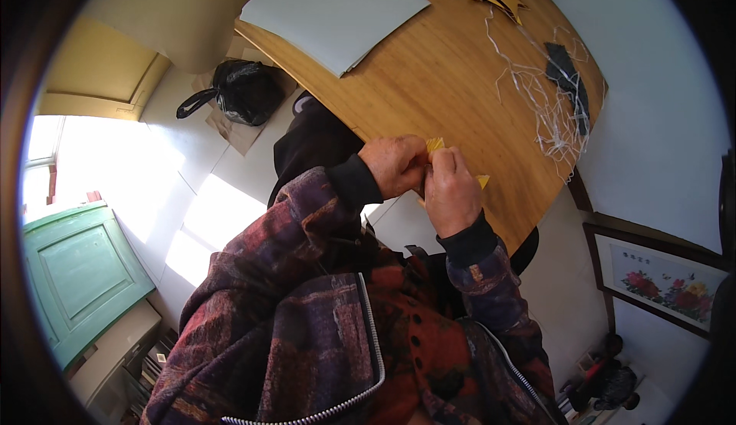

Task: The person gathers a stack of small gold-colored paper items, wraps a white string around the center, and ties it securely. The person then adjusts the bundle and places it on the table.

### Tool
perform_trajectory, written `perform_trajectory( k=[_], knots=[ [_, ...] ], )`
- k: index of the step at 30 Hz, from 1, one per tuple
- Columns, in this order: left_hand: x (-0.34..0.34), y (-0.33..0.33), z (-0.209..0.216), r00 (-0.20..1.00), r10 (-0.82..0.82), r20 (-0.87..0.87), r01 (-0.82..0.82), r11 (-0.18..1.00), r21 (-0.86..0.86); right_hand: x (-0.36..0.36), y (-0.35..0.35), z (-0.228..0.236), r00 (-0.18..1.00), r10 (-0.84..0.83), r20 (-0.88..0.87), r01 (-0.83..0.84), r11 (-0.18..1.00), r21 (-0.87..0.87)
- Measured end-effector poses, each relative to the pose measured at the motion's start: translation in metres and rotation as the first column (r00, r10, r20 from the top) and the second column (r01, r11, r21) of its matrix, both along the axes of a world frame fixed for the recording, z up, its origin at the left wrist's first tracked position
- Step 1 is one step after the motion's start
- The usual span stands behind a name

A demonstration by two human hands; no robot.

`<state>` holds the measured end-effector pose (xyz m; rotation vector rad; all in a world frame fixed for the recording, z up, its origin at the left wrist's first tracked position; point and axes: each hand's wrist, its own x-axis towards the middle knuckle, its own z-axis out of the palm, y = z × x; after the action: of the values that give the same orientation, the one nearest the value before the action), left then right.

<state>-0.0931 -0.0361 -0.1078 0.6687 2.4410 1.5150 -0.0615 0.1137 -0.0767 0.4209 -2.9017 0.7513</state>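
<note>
My left hand [393,166] and my right hand [454,195] meet at the near edge of the wooden table [429,64]. Between their pinched fingers they hold a small yellow folded-paper piece [435,144]. Its pleated top shows above the fingertips, and a yellow point sticks out to the right of my right hand. My fingers hide the rest. More yellow folded pieces [500,1] lie at the far right of the table. White strings [529,91] run from them into a loose tangle.
A stack of white sheets [333,14] lies at the table's far left. Dark grey cloth [569,80] rests among the strings. On the tiled floor at left sits a tied black plastic bag [249,91] on cardboard. A framed flower picture [659,279] leans at right.
</note>
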Motion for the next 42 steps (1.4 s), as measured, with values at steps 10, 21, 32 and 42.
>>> perform_trajectory(
  k=[10, 21, 32, 42],
  knots=[
    [-0.004, -0.006, 0.0, 0.998, -0.07, -0.001, 0.07, 0.996, 0.062, 0.002, -0.002, -0.006, 0.994, 0.029, -0.107, -0.029, 1.0, -0.002],
    [-0.021, -0.005, -0.014, 0.976, -0.201, 0.081, 0.169, 0.94, 0.297, 0.006, 0.003, -0.011, 0.978, 0.054, -0.204, -0.063, 0.997, -0.036],
    [-0.057, -0.009, -0.007, 0.823, -0.546, 0.156, 0.514, 0.833, 0.205, 0.008, 0.001, -0.013, 0.969, 0.019, -0.245, -0.037, 0.997, -0.071],
    [-0.061, -0.008, 0.0, 0.78, -0.588, 0.216, 0.55, 0.808, 0.213, 0.008, 0.003, -0.014, 0.972, 0.035, -0.234, -0.052, 0.996, -0.07]
  ],
)
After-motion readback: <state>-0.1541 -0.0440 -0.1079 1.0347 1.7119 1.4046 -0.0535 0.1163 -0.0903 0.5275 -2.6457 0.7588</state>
